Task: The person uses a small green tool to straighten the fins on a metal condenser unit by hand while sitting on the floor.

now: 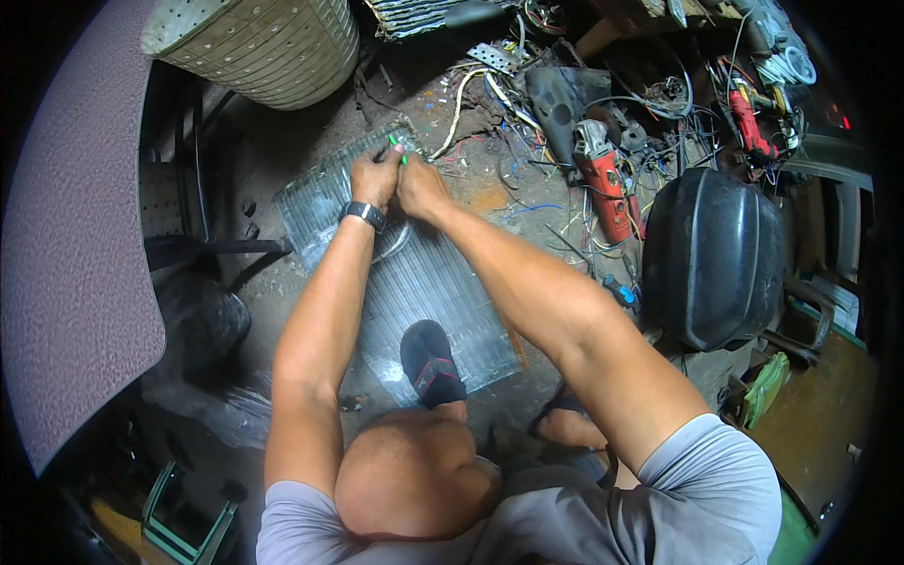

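My left hand (375, 181) and my right hand (422, 191) meet at the far edge of a translucent ribbed sheet (452, 306) lying on the floor. Between their fingers is a slim green object (403, 158), perhaps a pen or tool, too small to make out. My right hand's fingers curl round it, and my left hand's fingers are bent beside it, their grip partly hidden. My foot in a dark shoe (428, 363) rests on the lower part of the sheet. A pale curved piece (391, 247) lies on the sheet below my wrists.
A woven basket (254, 47) stands upper left beside a speckled panel (75, 235). At right are an orange grinder (603, 188), a red power tool (749, 122), tangled wires (659, 94) and a black case (711, 259). A crumpled plastic bag (212, 405) lies lower left.
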Motion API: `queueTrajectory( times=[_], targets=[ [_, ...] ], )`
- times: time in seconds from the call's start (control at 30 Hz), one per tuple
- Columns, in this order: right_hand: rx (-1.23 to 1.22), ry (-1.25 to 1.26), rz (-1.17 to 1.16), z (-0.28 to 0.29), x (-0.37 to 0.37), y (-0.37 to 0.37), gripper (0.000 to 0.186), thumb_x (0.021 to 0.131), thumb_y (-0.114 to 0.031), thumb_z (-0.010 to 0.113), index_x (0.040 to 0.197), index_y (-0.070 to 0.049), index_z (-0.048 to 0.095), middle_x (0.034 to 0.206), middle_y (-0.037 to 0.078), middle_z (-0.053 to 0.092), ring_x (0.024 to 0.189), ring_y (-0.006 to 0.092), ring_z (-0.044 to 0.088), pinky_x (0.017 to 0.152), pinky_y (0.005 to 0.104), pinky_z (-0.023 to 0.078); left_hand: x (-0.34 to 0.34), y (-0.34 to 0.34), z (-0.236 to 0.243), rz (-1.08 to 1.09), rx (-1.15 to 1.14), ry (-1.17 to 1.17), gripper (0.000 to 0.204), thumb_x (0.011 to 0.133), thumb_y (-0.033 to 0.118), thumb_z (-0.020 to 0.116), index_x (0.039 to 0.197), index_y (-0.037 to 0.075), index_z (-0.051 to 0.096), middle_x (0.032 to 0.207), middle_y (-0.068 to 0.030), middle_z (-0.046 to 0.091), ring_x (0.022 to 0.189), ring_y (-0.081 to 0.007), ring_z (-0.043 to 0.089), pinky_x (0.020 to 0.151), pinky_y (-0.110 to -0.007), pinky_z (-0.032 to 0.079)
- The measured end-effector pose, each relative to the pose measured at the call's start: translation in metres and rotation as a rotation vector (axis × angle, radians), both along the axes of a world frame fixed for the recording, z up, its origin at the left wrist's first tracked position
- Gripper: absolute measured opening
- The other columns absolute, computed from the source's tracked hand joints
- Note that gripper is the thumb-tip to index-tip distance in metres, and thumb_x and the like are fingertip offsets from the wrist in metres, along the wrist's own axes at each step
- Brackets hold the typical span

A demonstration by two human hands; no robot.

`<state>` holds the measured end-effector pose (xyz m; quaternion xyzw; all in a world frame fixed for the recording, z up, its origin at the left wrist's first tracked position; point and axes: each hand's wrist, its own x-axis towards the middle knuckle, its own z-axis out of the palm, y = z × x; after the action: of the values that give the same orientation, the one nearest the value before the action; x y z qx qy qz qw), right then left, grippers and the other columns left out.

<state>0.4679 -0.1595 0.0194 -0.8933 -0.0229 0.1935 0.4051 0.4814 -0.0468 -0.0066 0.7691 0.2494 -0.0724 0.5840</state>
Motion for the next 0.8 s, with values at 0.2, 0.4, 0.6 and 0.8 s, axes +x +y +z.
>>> queueTrajectory(
  times=[0.2, 0.4, 0.6, 0.8],
  targets=[
    [-0.108, 0.093, 0.027, -0.011, 0.027, 0.006, 0.04, 0.085, -0.01, 0.057, 0.114, 0.016, 0.047, 0.101, 0.04, 0.063, 0.098, 0.0514, 0.064, 0.087, 0.0538, 0.052, 0.021, 0.001, -0.01, 0.031, -0.09, 0.026, 0.048, 0.087, 0.026, 0.075, 0.122, -0.005, 0.065, 0.109, -0.0183, 0.073, 0.095, -0.0208, 0.069, 0.084, -0.031, 0.053],
    [-0.1, 0.115, 0.01, -0.011, 0.026, 0.008, 0.039, 0.085, -0.009, 0.059, 0.112, 0.017, 0.049, 0.101, 0.04, 0.063, 0.1, 0.0516, 0.063, 0.086, 0.055, 0.05, 0.023, 0.001, -0.017, 0.016, -0.032, 0.008, 0.039, 0.087, 0.027, 0.076, 0.112, -0.003, 0.071, 0.1, -0.011, 0.074, 0.084, -0.014, 0.065, 0.076, -0.03, 0.053],
    [-0.143, 0.174, 0.025, -0.009, 0.03, 0.007, 0.041, 0.084, -0.008, 0.061, 0.114, 0.016, 0.05, 0.107, 0.039, 0.063, 0.104, 0.049, 0.063, 0.088, 0.0529, 0.051, 0.024, -0.001, -0.017, 0.024, 0.001, 0.035, 0.039, 0.087, 0.026, 0.076, 0.111, -0.005, 0.071, 0.098, -0.0118, 0.074, 0.082, -0.0148, 0.065, 0.074, -0.03, 0.053],
    [-0.183, 0.278, 0.028, -0.007, 0.039, 0.013, 0.042, 0.085, -0.011, 0.063, 0.119, 0.012, 0.054, 0.115, 0.036, 0.062, 0.112, 0.0463, 0.062, 0.093, 0.049, 0.051, 0.033, 0.002, -0.026, 0.058, 0.007, 0.078, 0.031, 0.087, 0.023, 0.077, 0.102, -0.005, 0.073, 0.094, -0.0113, 0.073, 0.078, -0.014, 0.063, 0.07, -0.03, 0.052]
  ],
)
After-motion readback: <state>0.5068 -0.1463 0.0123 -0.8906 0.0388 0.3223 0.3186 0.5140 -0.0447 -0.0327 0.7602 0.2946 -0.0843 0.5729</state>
